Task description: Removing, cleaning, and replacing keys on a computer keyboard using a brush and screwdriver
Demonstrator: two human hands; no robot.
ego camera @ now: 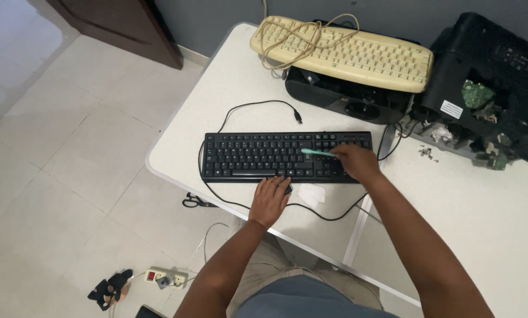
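Your black keyboard (276,156) lies flat on the white table (240,82), its long side roughly parallel to the near table edge and set just inside it. Only a narrow strip of table shows between the keyboard and that edge. More open table lies beyond the keyboard's far-left corner.

Your left hand (270,199) rests palm down at the keyboard's near edge, fingers loosely together, touching the keys at the front row; it grips nothing that can be seen. Your right hand (355,162) is closed around a slim teal brush (316,152), whose tip lies on the keys right of the keyboard's centre.

The keyboard's black cable (258,106) loops across the table beyond the keyboard and ends in a free plug; another run of it curves along the near side, under your forearms. A small white wipe (311,194) lies just beside your left hand.

Beyond the keyboard, a yellowed beige keyboard (346,56) with its cord coiled on top rests on a black device (335,97). To the right stands an opened black printer housing (500,70) with green circuit boards (476,94) exposed inside. Loose screws (426,153) lie on the table near it.

On the tiled floor (58,147) to the left are scissors (196,201) and a white power strip (165,277).
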